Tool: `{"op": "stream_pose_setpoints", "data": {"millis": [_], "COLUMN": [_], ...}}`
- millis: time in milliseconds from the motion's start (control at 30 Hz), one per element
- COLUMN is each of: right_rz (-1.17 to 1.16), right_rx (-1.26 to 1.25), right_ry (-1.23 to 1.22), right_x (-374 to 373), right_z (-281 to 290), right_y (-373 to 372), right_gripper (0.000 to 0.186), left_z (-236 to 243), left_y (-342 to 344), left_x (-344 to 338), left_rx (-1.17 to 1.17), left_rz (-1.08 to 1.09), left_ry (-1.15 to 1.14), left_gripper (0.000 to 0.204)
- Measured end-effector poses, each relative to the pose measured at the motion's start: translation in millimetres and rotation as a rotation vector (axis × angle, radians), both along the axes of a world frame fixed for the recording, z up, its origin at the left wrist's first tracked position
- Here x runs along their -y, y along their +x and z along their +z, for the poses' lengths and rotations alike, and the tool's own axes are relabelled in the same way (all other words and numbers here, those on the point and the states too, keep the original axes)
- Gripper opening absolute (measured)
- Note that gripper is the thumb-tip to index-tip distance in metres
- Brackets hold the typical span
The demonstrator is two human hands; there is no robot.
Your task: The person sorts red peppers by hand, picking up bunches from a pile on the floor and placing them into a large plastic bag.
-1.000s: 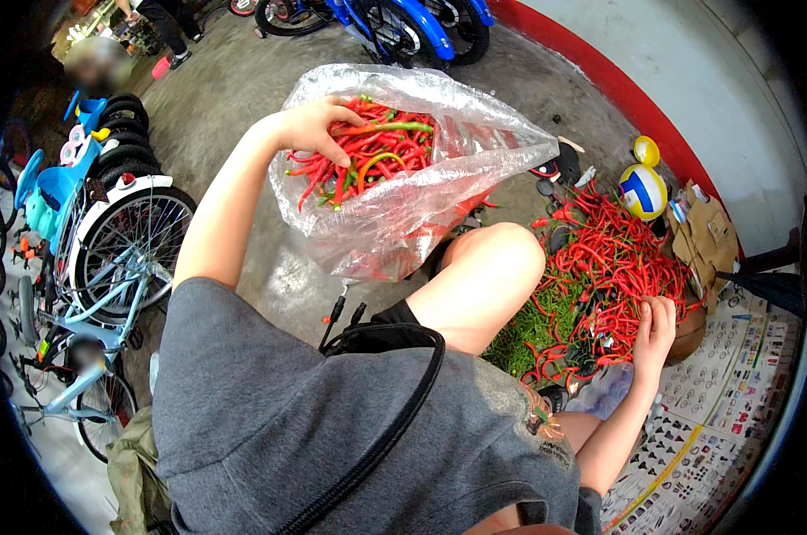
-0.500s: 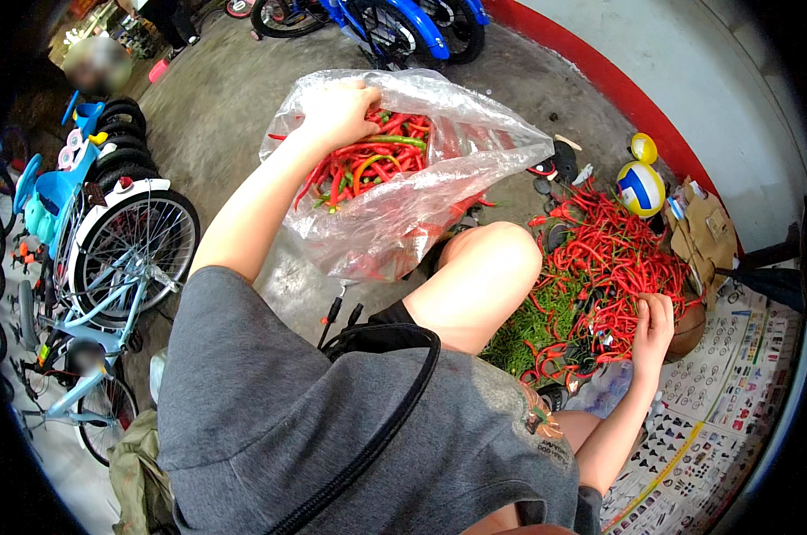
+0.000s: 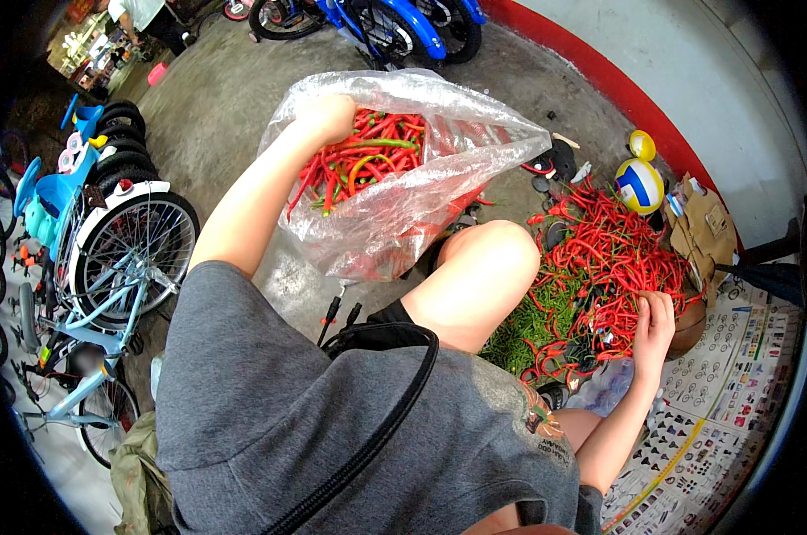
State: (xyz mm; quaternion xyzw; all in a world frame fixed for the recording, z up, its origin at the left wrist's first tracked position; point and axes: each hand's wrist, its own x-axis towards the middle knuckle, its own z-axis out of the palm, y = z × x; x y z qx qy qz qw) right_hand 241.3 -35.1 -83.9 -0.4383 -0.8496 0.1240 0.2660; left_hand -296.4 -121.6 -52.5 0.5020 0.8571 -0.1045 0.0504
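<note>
A clear plastic bag (image 3: 377,209) with red chili peppers (image 3: 381,147) and a few greenish ones in it lies wide-mouthed before me. At the far left of its mouth, my left hand (image 3: 326,120) is closed like a fist, its fingertips hidden over the peppers. A loose heap of thin red chili peppers (image 3: 613,245) spreads on the right, with green chilies (image 3: 546,312) along its near left side. My right hand (image 3: 655,325) rests at the heap's right edge, fingers bent together, their tips among the red chilies.
A volleyball (image 3: 641,185) and torn cardboard (image 3: 698,227) border the heap beside a printed sheet (image 3: 698,428). My bent knee (image 3: 502,254) stands between bag and heap. Bicycles, a light-blue one (image 3: 109,303) at left and a blue one (image 3: 377,27) beyond, surround me. A person (image 3: 145,18) is far left.
My left hand has shifted slightly left and its fingers have curled in. The right hand stays almost still at the heap. The person in the background has moved.
</note>
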Motion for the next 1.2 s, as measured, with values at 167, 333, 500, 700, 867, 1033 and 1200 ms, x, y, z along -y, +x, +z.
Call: {"op": "stream_pose_setpoints", "data": {"millis": [167,333,500,700,867,1033,1200], "right_rz": [0.005,0.012,0.008,0.0,0.007,-0.008,0.085], "right_rx": [-0.009,-0.005,-0.018,-0.002,-0.036,-0.284,-0.643], "right_ry": [0.017,0.02,0.006,0.001,0.01,0.083,0.096], "right_x": [0.5,0.6,2.2,3.1,3.3,8.8,40.6], "right_z": [1.2,2.3,1.7,1.8,4.7,10.8,11.5], "right_y": [0.0,0.1,0.0,1.5,-1.1,-25.4,-68.2], "right_gripper": [0.009,0.009,0.008,0.008,0.008,0.011,0.033], "left_z": [-2.5,-6.0,-5.6,37.0,55.8,83.7,44.1], "left_y": [-7.0,-10.4,-29.9,-22.4,-1.1,119.0,258.8], "left_x": [4.2,11.6,14.8,5.0,-5.2,-20.2,-36.8], "left_rx": [-0.029,0.106,0.575,0.816,0.764,0.837,1.118], "left_rz": [0.018,-0.075,0.022,-0.009,-0.055,-0.445,-0.67], "left_ry": [-0.034,-0.009,0.175,0.453,0.883,1.133,0.606], "left_gripper": [0.021,0.021,0.021,0.013,0.016,0.017,0.017]}}
